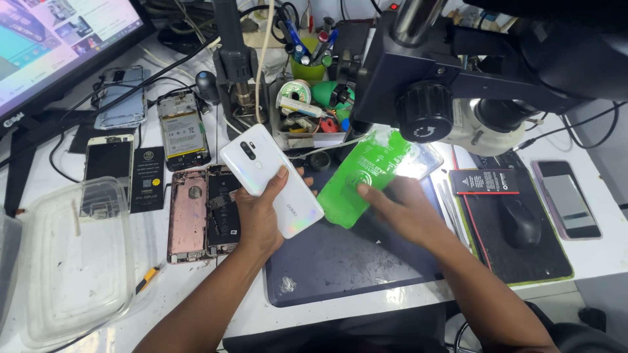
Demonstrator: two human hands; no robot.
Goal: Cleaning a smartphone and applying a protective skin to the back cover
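Observation:
My left hand (260,212) grips a white smartphone (269,179), back side up with its camera cluster toward the far left, tilted above the dark work mat (340,261). My right hand (400,204) holds the near edge of a green protective film sheet (360,175), which stretches up toward the microscope; its far end is clear and glossy. Both hands hover over the mat, a short gap apart.
A black microscope (458,72) overhangs the right. Opened phones (203,212) and a battery-exposed phone (183,131) lie left, beside a clear plastic tub (72,261). A monitor (59,46) stands top left. A mouse (520,222) and pink-edged phone (568,199) sit right. Tool cup (307,55) at back.

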